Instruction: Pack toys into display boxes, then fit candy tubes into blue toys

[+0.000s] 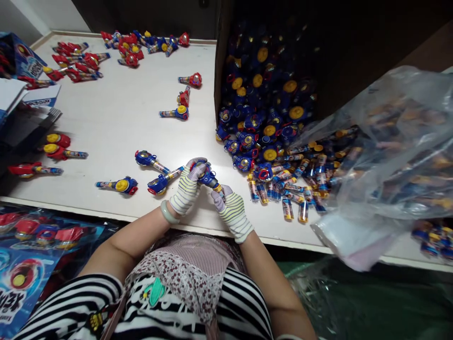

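My left hand point(187, 188), in a striped knit glove, is closed around the round head of a blue toy point(208, 178) with red and yellow parts. My right hand point(231, 210), gloved alike, grips the small printed tube point(218, 190) at the toy's lower end. The tube meets the blue body; whether it is fully seated I cannot tell. Just left of my hands lie blue toys with tubes attached: one point(157, 185) almost touching my left glove, another point(150, 160) behind it, and a third point(118, 185) further left.
A large box point(218, 71) spills blue toy heads point(247, 139) at the back right. Loose printed tubes point(287, 208) lie before it, beside a clear plastic bag point(389, 156). Red and blue toys point(129, 49) line the table's far side. Printed cartons point(28, 61) stand left.
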A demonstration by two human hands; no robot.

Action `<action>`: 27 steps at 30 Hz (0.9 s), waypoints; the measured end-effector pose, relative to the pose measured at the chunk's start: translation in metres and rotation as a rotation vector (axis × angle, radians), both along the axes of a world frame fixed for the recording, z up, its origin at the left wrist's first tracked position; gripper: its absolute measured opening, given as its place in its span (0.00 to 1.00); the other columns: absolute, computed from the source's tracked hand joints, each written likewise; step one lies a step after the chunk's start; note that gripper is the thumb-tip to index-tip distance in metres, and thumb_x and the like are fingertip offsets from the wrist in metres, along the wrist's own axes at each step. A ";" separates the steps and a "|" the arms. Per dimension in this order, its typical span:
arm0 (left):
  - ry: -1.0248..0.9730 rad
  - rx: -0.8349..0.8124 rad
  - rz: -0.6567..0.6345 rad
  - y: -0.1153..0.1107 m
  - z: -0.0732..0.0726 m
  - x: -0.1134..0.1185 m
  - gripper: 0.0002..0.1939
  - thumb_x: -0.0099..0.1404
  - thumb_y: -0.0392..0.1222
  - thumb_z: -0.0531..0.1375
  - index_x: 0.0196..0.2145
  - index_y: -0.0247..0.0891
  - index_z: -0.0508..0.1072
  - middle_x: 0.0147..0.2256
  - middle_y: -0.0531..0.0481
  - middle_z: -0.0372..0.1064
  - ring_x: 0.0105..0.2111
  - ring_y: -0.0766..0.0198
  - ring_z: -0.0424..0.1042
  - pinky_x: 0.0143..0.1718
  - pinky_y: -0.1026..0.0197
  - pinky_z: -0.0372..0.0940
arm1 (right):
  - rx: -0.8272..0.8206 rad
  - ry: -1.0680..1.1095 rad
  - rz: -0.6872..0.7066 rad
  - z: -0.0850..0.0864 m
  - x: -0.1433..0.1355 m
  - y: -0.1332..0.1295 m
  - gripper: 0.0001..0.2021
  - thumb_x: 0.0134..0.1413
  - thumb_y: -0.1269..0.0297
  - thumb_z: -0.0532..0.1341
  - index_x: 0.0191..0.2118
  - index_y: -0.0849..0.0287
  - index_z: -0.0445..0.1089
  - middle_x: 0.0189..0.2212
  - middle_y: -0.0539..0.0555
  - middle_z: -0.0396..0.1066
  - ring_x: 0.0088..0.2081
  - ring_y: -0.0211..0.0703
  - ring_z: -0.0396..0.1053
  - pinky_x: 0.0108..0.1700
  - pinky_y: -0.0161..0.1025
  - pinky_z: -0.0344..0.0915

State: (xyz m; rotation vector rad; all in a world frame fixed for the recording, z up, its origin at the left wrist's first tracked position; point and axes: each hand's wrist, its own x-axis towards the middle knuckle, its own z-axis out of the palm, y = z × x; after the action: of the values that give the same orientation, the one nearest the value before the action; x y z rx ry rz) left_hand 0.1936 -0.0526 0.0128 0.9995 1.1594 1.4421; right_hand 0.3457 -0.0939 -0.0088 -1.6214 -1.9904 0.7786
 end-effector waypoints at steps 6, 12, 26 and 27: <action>0.067 0.021 -0.066 -0.003 0.005 -0.001 0.13 0.64 0.48 0.64 0.43 0.38 0.73 0.41 0.47 0.72 0.38 0.63 0.72 0.43 0.60 0.70 | -0.114 -0.142 0.058 0.022 0.010 0.003 0.22 0.66 0.45 0.50 0.47 0.58 0.70 0.35 0.58 0.76 0.34 0.48 0.73 0.35 0.39 0.60; -0.010 0.053 -0.181 -0.011 -0.010 -0.013 0.18 0.64 0.50 0.64 0.49 0.41 0.70 0.42 0.47 0.72 0.36 0.63 0.73 0.39 0.60 0.71 | -0.565 0.605 0.198 0.008 0.005 -0.003 0.30 0.62 0.36 0.43 0.36 0.58 0.67 0.18 0.45 0.56 0.17 0.35 0.51 0.23 0.35 0.52; 0.245 0.077 -0.289 0.006 -0.014 -0.016 0.19 0.65 0.52 0.62 0.49 0.40 0.71 0.40 0.47 0.73 0.38 0.61 0.74 0.40 0.58 0.71 | -0.191 0.273 0.104 -0.020 -0.012 -0.006 0.20 0.67 0.49 0.49 0.49 0.59 0.69 0.38 0.57 0.75 0.37 0.46 0.73 0.41 0.42 0.68; 0.317 0.118 -0.275 0.015 -0.015 -0.025 0.19 0.65 0.53 0.63 0.48 0.40 0.71 0.40 0.47 0.73 0.38 0.61 0.74 0.40 0.57 0.71 | -0.173 0.302 0.113 -0.022 -0.011 -0.005 0.22 0.66 0.49 0.51 0.53 0.60 0.68 0.42 0.58 0.75 0.41 0.47 0.73 0.44 0.43 0.69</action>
State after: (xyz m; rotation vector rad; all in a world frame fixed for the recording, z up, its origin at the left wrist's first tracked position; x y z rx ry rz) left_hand 0.1687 -0.0380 -0.0019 1.4499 1.1151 1.1705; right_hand 0.3348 -0.0993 -0.0307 -1.3923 -1.8504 1.1915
